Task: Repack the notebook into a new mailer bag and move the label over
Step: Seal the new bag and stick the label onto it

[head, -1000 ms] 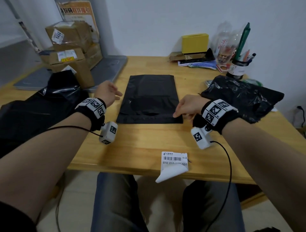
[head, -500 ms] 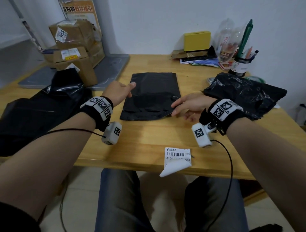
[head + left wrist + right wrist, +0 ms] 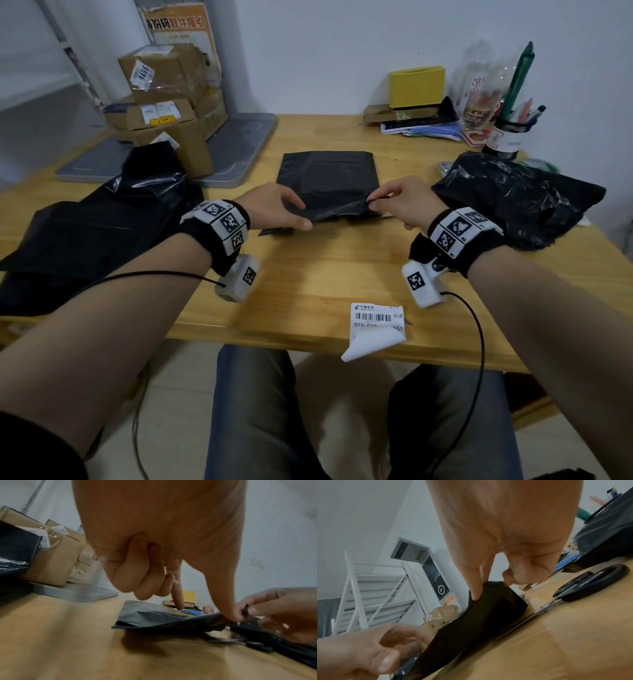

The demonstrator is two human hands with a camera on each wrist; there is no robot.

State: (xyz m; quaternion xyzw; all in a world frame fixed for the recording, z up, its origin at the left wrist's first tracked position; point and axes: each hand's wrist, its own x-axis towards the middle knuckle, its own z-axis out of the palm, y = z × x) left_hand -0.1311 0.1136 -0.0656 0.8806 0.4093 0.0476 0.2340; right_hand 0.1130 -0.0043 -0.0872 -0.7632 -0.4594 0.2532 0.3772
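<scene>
**Both hands at the mailer's near edge**

Right hand (image 3: 407,205): thumb and forefinger pinched on the near edge of the black mailer bag (image 3: 329,178), lifting that flap off the table (image 3: 342,274). Other fingers curled in, off the plastic. The right wrist view confirms the pinch, with the film tented up under the fingertips (image 3: 476,595).

Left hand (image 3: 274,209): at the near-left part of the same edge, thumb on the plastic, forefinger reaching out over the bag, remaining fingers curled. Whether it grips the film or only presses it, cannot tell.

Mailer bag: lies flat mid-table, long axis running away from the person, far end toward the wall, near edge raised between the two hands.

Label (image 3: 376,318): on the table's near edge, barcode up, its lower part curling over the lip. Well apart from both hands.

Scissors (image 3: 590,582) lie just right of the bag. A crumpled black bag (image 3: 513,198) sits further right.

Since half a second ago: the left hand has come from the bag's left side onto its near edge; the right has closed from loose fingers to a pinch, and the edge has risen.
</scene>
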